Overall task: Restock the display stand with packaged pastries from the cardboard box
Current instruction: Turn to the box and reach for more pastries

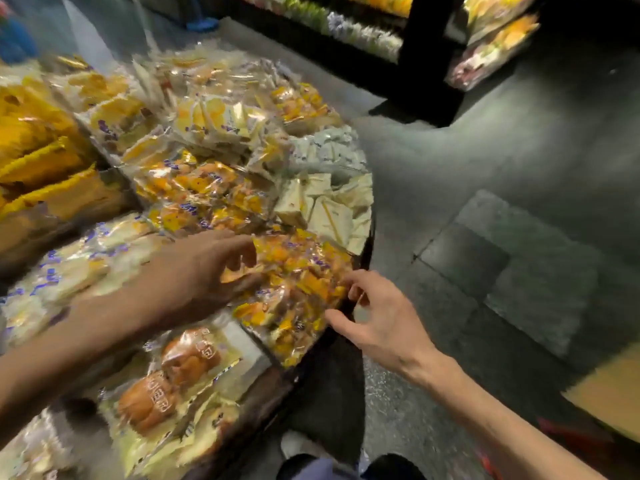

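The display stand [363, 258] curves through the left and middle of the view, heaped with clear-wrapped pastries. A pile of yellow-and-orange pastry packets [298, 282] lies at its near rim. My left hand [211, 268] lies over the pile's left side, fingers loosely curled and touching the wrappers. My right hand [374, 317] hovers at the pile's right edge by the rim, fingers spread and bent, fingertips at the packets; the blur hides whether it pinches one. A corner of the cardboard box [606, 393] shows on the floor at the lower right.
Brown bun packs [173, 375] lie nearest me, white wedge packets [329, 209] farther along the rim. A black shelf unit [426, 53] with more goods stands across the grey floor aisle [502, 202]. My shoes [346, 462] show at the bottom.
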